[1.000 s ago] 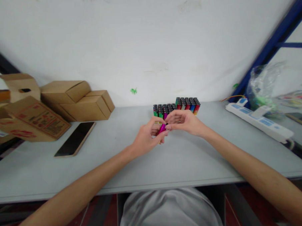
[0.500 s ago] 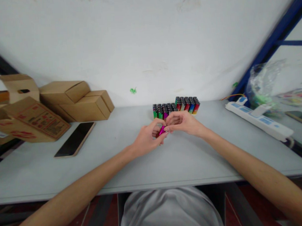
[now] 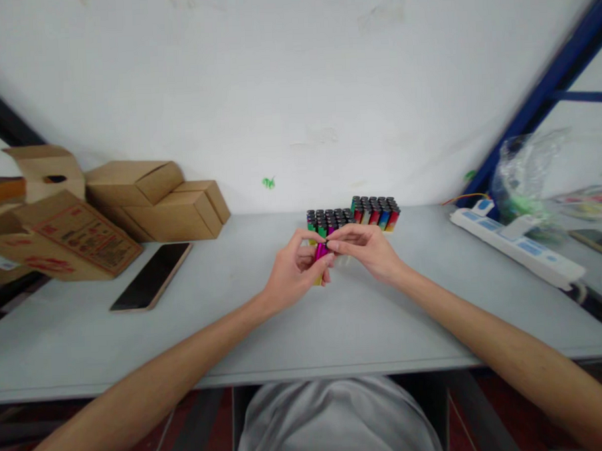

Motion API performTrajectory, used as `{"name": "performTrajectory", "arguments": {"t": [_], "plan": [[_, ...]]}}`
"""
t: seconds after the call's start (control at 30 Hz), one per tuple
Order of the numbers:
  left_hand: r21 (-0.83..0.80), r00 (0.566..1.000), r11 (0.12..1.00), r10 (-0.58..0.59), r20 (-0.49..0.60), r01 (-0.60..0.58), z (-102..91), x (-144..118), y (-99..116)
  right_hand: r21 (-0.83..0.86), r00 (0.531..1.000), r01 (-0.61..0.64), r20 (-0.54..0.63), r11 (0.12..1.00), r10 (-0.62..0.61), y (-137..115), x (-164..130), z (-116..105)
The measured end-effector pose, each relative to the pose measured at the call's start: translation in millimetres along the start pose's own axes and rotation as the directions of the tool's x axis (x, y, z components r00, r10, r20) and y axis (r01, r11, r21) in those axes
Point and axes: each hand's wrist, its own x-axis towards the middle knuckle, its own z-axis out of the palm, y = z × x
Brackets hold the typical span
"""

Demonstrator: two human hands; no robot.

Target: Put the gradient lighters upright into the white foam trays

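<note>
A magenta lighter (image 3: 321,251), yellowish at its lower end, stands nearly upright between the thumb and fingers of my left hand (image 3: 297,267). My right hand (image 3: 366,248) is closed in a pinch at its dark top end, fingertips meeting those of the left. Just behind the hands, a block of upright lighters (image 3: 330,219) with black tops and green or magenta bodies is partly hidden by my fingers. A second block of lighters (image 3: 375,210), in red, blue and other colours, stands to its right near the wall.
A dark phone (image 3: 152,276) lies on the grey table (image 3: 226,342) at left. Beyond it are brown cardboard boxes (image 3: 175,208) and an open printed carton (image 3: 82,238). At right lie a white power strip (image 3: 519,246) and a clear plastic bag (image 3: 525,176). A white wall closes off the back.
The lighter has turned from tilted to more upright, and its yellowish lower end now shows below my left fingers. My right fingertips have moved onto its top. The view has shifted slightly.
</note>
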Motion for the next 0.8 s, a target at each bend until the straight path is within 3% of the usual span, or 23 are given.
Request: {"name": "performTrajectory", "arguments": {"t": [0.27, 0.57, 0.8], "plan": [[-0.014, 1.000, 1.000, -0.012, 0.024, 0.012, 0.6, -1.7, -1.3, -0.103, 0.999, -0.001, 0.037, 0.995, 0.005, -9.4, 1.6, -5.4], [0.069, 1.000, 0.998, -0.012, 0.018, 0.011, -0.3, -1.2, -1.8, -0.087, 0.993, -0.046, 0.102, 0.995, 0.055, -9.8, 4.7, -10.7], [0.122, 1.000, 0.993, -0.004, 0.016, 0.002, -1.9, -2.2, -4.3, -0.022, 0.989, -0.118, 0.085, 0.993, 0.119, -1.8, 2.5, -9.3]]}}
